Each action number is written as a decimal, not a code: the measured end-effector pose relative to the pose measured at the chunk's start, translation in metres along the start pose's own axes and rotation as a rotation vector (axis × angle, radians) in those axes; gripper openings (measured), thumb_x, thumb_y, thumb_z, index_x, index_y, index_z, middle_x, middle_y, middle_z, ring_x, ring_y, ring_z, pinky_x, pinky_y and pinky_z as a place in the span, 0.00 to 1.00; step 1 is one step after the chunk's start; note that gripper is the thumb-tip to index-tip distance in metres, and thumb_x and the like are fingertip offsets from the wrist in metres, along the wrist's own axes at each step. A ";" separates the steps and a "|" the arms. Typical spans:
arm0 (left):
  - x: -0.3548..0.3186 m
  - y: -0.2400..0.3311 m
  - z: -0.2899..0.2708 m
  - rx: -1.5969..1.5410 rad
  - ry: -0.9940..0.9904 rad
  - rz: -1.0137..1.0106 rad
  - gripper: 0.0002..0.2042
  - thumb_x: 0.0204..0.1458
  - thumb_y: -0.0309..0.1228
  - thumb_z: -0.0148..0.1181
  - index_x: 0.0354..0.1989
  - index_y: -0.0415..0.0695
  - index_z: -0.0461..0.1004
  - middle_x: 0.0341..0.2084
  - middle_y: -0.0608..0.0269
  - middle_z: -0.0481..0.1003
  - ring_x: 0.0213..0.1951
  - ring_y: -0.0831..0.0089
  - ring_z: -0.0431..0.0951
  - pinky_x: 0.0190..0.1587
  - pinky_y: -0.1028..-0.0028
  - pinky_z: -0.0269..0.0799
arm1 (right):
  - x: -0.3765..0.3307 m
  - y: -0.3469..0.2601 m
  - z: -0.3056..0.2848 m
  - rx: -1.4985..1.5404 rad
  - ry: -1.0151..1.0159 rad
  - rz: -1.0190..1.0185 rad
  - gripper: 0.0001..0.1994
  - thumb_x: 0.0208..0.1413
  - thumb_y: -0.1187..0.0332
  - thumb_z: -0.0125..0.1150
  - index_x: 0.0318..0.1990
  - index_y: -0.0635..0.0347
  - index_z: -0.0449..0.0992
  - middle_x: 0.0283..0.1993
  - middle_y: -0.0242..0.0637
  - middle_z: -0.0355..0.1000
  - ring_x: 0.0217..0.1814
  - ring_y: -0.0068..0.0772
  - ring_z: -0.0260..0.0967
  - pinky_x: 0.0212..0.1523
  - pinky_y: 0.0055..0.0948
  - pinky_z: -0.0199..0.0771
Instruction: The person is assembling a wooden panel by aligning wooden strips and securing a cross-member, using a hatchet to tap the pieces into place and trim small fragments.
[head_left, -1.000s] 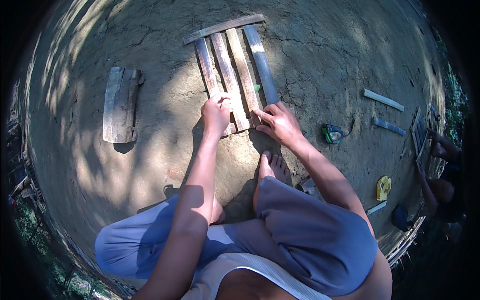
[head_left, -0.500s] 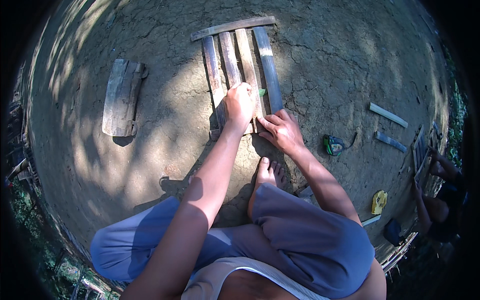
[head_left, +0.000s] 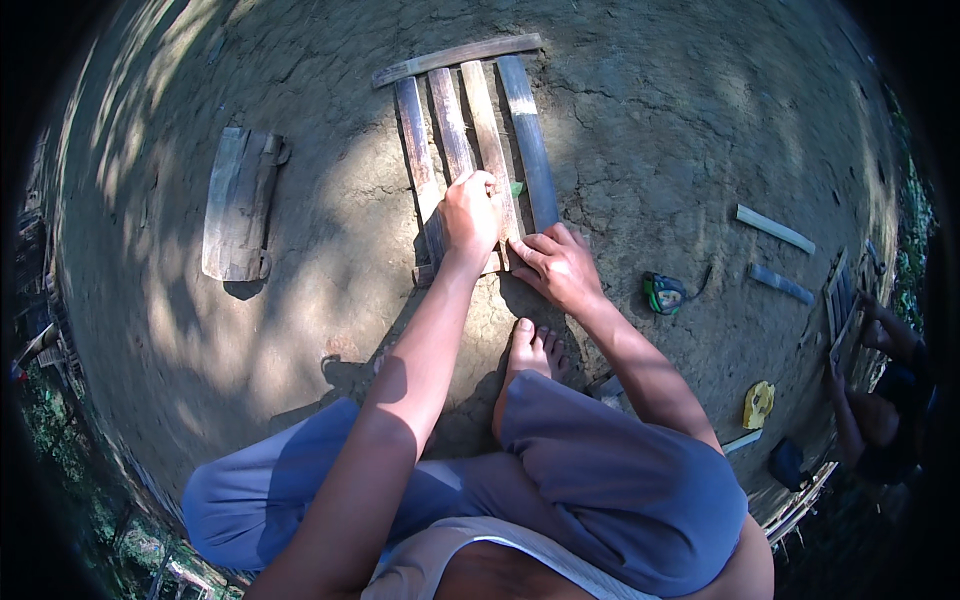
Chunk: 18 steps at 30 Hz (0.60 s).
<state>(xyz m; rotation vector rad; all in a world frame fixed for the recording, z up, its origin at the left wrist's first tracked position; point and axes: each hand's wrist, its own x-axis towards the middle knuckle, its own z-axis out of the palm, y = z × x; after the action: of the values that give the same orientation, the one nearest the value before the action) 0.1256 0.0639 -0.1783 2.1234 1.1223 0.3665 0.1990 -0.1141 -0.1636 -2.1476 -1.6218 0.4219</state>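
Four long wooden slats lie side by side on the dirt, lengthwise away from me; one is a pale slat (head_left: 485, 110) and the rightmost is a grey slat (head_left: 527, 125). A crosspiece (head_left: 460, 58) spans their far ends, and a near crosspiece (head_left: 424, 274) shows partly under their near ends. My left hand (head_left: 468, 218) is closed over the middle slats; what its fingers hold is hidden. My right hand (head_left: 562, 264) grips the near end of the grey slat, its index finger reaching to the pale slat's end.
A broad weathered board (head_left: 238, 205) lies at left. To the right are a tape measure (head_left: 664, 294), a pale stick (head_left: 775, 229), a grey stick (head_left: 781, 284) and a crumpled yellow thing (head_left: 759, 404). Another person (head_left: 885, 400) crouches at far right beside a similar slatted piece (head_left: 840, 300).
The view has shifted slightly, so the slats appear a little further left. Both hands stay at nearly the same places on them.
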 end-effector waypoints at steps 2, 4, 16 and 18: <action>-0.001 0.001 -0.001 0.013 -0.001 -0.019 0.10 0.45 0.24 0.68 0.37 0.42 0.82 0.34 0.55 0.83 0.38 0.58 0.84 0.44 0.65 0.79 | 0.000 0.001 0.002 0.007 -0.004 0.001 0.20 0.51 0.58 0.72 0.53 0.48 0.83 0.48 0.22 0.79 0.52 0.32 0.70 0.53 0.39 0.71; -0.001 0.002 -0.001 0.011 -0.009 -0.014 0.10 0.45 0.24 0.68 0.38 0.41 0.82 0.34 0.54 0.83 0.38 0.57 0.84 0.44 0.65 0.79 | 0.000 0.002 0.003 0.007 0.008 -0.004 0.19 0.51 0.59 0.72 0.52 0.48 0.84 0.48 0.22 0.79 0.52 0.31 0.70 0.53 0.39 0.71; 0.001 0.002 -0.002 -0.013 -0.016 -0.034 0.11 0.44 0.23 0.70 0.38 0.41 0.82 0.34 0.53 0.83 0.38 0.58 0.84 0.45 0.65 0.78 | 0.000 -0.001 0.002 0.009 0.001 0.002 0.19 0.52 0.59 0.71 0.52 0.47 0.83 0.48 0.22 0.78 0.52 0.32 0.70 0.52 0.39 0.71; 0.002 -0.002 -0.001 -0.028 -0.012 -0.010 0.11 0.44 0.23 0.70 0.38 0.41 0.82 0.33 0.53 0.82 0.37 0.59 0.84 0.45 0.65 0.78 | 0.000 -0.001 0.002 0.004 -0.006 0.003 0.19 0.53 0.59 0.71 0.53 0.47 0.83 0.49 0.22 0.78 0.52 0.32 0.69 0.52 0.39 0.71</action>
<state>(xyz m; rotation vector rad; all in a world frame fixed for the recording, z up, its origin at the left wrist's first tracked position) 0.1250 0.0665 -0.1786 2.0921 1.1139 0.3627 0.1972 -0.1140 -0.1649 -2.1485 -1.6198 0.4330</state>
